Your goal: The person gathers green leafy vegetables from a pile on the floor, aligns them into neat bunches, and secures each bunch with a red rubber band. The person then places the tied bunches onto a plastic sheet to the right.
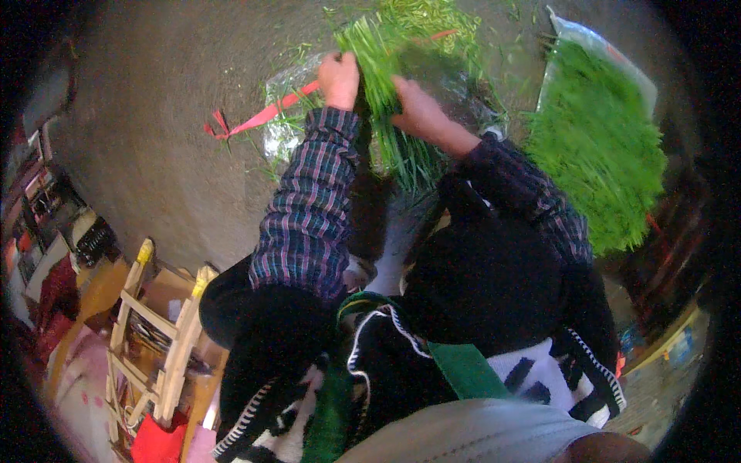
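A bundle of long, grass-like green leaves, possibly chives (373, 69), lies between my hands. My left hand (338, 81) has its fingers curled at the bundle's left side. From the right, my right hand (425, 113) grips the same bundle; its fingertips are partly hidden and blurred. A red strip of ribbon or cloth (260, 118) runs from beside my left hand out to a knotted end on the ground. A shorter reddish piece (444, 35) shows beyond the bundle; whether both are one strip is hidden. Clear plastic sheeting (283, 136) lies underneath.
At the right, a large pile of green leaves (596, 144) rests on a pale plastic sack (605, 43). Loose cut pieces (431, 11) scatter beyond my hands on the brown ground (156, 116). A wooden frame (179, 341) with yellow-wrapped ends stands at lower left, near a red cloth (159, 441).
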`<act>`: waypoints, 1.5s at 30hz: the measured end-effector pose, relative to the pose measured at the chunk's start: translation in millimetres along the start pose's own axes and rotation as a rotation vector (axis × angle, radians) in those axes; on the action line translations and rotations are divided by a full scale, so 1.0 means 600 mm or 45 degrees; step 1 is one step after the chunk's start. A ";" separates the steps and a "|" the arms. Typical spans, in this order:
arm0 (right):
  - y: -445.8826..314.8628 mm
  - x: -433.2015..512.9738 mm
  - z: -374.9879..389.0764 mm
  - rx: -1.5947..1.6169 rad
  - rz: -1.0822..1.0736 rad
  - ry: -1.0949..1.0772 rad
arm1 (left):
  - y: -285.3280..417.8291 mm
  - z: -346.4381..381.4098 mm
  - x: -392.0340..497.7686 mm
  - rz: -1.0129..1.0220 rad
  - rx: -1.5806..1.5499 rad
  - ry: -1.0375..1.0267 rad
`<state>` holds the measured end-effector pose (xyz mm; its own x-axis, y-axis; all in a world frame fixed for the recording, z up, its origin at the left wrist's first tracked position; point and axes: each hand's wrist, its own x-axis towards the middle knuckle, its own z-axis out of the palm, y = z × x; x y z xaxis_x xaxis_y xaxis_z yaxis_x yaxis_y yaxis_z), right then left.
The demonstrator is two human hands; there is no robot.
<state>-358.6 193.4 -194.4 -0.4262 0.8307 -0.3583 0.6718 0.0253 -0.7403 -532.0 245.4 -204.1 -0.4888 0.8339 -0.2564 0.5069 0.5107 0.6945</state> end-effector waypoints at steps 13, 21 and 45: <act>0.015 0.005 -0.016 0.140 -0.044 0.199 | 0.026 0.017 -0.017 -0.102 -0.008 -0.140; 0.014 0.028 -0.006 0.221 -0.178 0.094 | 0.006 -0.017 -0.017 -0.484 -0.821 -0.404; -0.020 0.019 0.000 0.281 -0.213 -0.442 | -0.006 -0.014 -0.023 -0.488 -0.515 -0.194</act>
<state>-371.4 202.4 -189.5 -0.7215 0.5882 -0.3653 0.4469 -0.0075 -0.8946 -533.1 230.0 -197.5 -0.4612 0.6412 -0.6133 -0.0129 0.6863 0.7272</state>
